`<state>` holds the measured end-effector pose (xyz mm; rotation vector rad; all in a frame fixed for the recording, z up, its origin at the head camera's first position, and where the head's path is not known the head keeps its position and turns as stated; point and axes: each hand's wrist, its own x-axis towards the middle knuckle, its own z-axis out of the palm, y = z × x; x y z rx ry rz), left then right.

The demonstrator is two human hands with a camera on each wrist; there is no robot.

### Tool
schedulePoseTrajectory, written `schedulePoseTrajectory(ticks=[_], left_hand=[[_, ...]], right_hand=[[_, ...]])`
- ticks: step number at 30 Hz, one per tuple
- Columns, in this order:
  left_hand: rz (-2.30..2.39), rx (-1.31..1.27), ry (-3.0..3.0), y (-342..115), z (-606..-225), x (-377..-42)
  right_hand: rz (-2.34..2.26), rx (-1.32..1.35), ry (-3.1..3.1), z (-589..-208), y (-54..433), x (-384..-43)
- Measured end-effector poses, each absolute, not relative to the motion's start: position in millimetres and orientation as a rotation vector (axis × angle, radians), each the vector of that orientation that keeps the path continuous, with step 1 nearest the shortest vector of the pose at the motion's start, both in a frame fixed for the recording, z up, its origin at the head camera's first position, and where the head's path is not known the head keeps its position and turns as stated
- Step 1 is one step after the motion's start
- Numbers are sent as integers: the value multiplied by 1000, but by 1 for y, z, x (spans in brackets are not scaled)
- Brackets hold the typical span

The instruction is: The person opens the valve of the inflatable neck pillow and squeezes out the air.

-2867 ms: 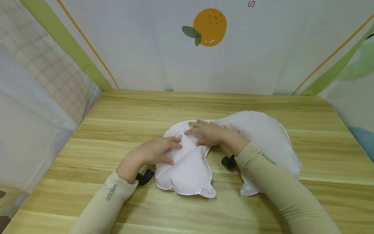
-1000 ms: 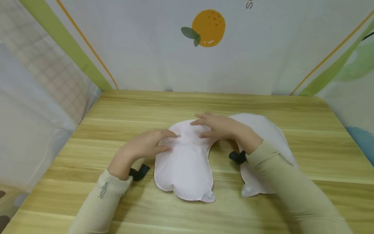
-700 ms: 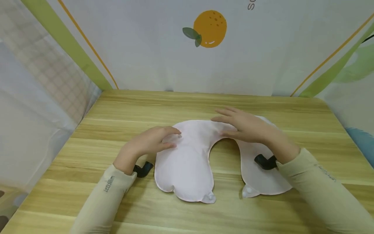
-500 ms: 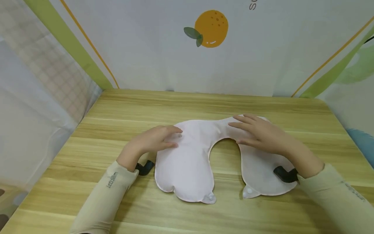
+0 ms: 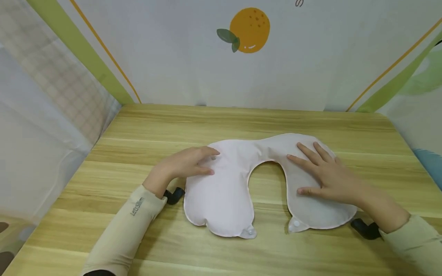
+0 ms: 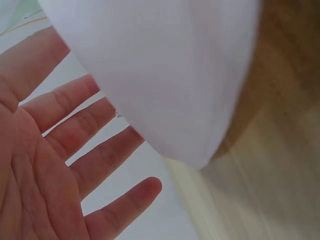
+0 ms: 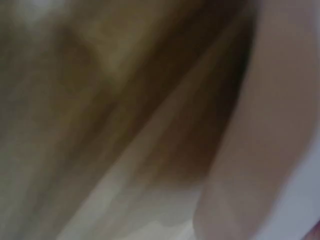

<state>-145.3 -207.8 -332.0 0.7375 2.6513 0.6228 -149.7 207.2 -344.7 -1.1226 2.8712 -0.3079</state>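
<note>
Rightward across the white pillow (image 5: 241, 161) goes the right hand (image 5: 331, 182): it was over the left half in the earliest frame and now lies over the right half. Nearest are the beige sleeves (image 5: 126, 230), then the pillow's two end tabs (image 5: 249, 232), apart and unfastened on the table (image 5: 165, 130). The pillow lies as an arch, its mouth toward the person. Farther up, the right hand is spread wide and flat on the right half, holding nothing. At the upper left edge, the left hand (image 5: 186, 163) has straight, parted fingers beside a small clear plug (image 5: 213, 157); whether they press the cloth I cannot tell (the right wrist view is a blur and adds little).

I judge the pillow light, soft and springy, probably filled with air, a bit slick, and hard to break except perhaps at the plug. The creased bend at the top, or both outer edges, should give the best hold. Beyond hangs a sheet (image 5: 165, 61) printed with an orange (image 5: 250, 30).
</note>
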Motion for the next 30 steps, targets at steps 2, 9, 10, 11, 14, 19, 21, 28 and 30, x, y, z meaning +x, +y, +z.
schedulePoseTrajectory(ticks=[2, 9, 10, 11, 14, 19, 21, 28, 30], left_hand=[[606, 757, 2652, -207, -333, -147], [597, 776, 2635, -206, -336, -150], [590, 773, 2634, -206, -336, -150], [586, 773, 2633, -205, -336, -150], [582, 777, 2633, -205, -336, -151], [589, 774, 2631, -205, -337, -150], [592, 769, 2632, -206, -338, -150], [585, 768, 2631, -206, -339, -150], [584, 766, 2629, -206, -338, -150]], right_hand=[[-301, -1068, 2874, -347, 207, -149], [-302, -1052, 2857, -350, 204, -148], [-303, -1052, 2851, -351, 204, -149], [-301, -1053, 2846, -351, 204, -149], [-289, -1063, 2827, -354, 204, -149], [-277, -1068, 2808, -357, 204, -149], [-277, -1061, 2807, -357, 203, -148], [-264, -1066, 2803, -357, 202, -148], [-258, -1065, 2805, -358, 202, -148]])
